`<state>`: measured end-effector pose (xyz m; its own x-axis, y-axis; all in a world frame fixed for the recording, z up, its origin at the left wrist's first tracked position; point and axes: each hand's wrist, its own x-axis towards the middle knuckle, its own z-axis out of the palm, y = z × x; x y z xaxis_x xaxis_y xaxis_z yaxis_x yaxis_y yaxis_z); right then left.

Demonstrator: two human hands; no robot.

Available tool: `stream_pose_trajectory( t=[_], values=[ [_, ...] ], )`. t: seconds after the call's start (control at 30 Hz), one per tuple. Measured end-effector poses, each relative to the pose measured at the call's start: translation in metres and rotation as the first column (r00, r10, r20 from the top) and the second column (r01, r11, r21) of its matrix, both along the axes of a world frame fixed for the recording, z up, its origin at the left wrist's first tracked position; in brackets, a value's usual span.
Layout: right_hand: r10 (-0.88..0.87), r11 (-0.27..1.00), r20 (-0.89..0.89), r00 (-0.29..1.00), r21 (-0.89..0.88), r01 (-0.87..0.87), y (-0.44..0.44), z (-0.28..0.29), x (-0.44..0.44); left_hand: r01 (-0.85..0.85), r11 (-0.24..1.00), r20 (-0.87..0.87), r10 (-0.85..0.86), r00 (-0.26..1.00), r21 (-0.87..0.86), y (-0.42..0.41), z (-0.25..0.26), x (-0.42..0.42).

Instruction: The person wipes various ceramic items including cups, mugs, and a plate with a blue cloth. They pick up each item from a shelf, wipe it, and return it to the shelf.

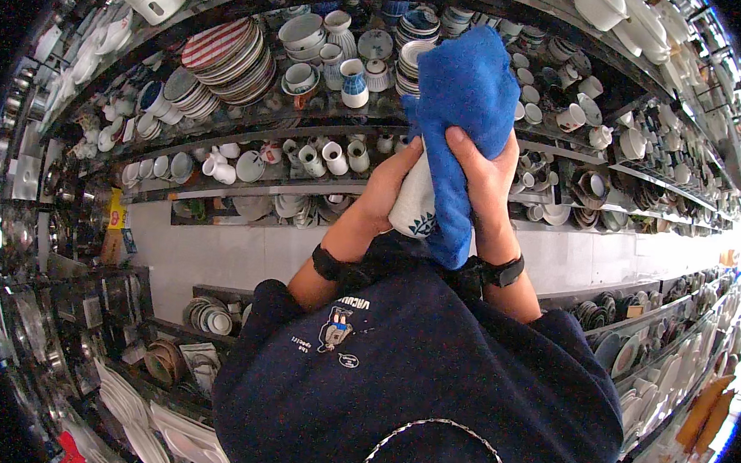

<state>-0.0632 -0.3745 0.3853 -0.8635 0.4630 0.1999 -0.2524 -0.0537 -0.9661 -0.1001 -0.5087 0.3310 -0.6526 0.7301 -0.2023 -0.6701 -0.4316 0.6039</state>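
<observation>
My left hand is wrapped around a pale ceramic vessel with a dark blue leaf-like pattern at its near end. A blue cloth covers the vessel's far part, so its full shape is hidden. My right hand grips the cloth, thumb on top, pressing it against the vessel's right side. One end of the cloth hangs down toward my chest. Both hands are held up in front of the shelves, with the vessel tilted.
Ahead are shelves with a plate stack, a blue-and-white bottle, small vases and cups. A tiled floor runs below. Behind me, more shelves hold bowls and white plates.
</observation>
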Motion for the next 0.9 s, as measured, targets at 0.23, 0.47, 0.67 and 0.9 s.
stream_pose_trajectory(
  t=[0.23, 0.47, 0.67, 0.9],
  values=[
    [-0.104, 0.769, 0.064, 0.993, 0.638, 0.040, 0.001, 0.001, 0.001, -0.387, 0.826, -0.686, 0.001, 0.728, -0.410, 0.002, -0.011, 0.005],
    [-0.189, 0.701, -0.030, 0.982, 0.696, 0.156, 0.000, -0.004, -0.004, -0.396, 0.797, -0.731, -0.080, 0.678, -0.456, 0.005, -0.001, 0.011],
    [-0.129, 0.771, -0.012, 0.992, 0.627, 0.108, -0.004, 0.009, 0.002, -0.197, 0.949, -0.346, 0.104, 0.932, -0.245, 0.000, -0.011, 0.013],
    [0.029, 0.951, -0.063, 0.998, 0.309, -0.008, 0.006, -0.005, 0.001, 0.274, 0.922, 0.043, -0.297, 0.954, 0.274, -0.012, -0.019, 0.001]
  ],
)
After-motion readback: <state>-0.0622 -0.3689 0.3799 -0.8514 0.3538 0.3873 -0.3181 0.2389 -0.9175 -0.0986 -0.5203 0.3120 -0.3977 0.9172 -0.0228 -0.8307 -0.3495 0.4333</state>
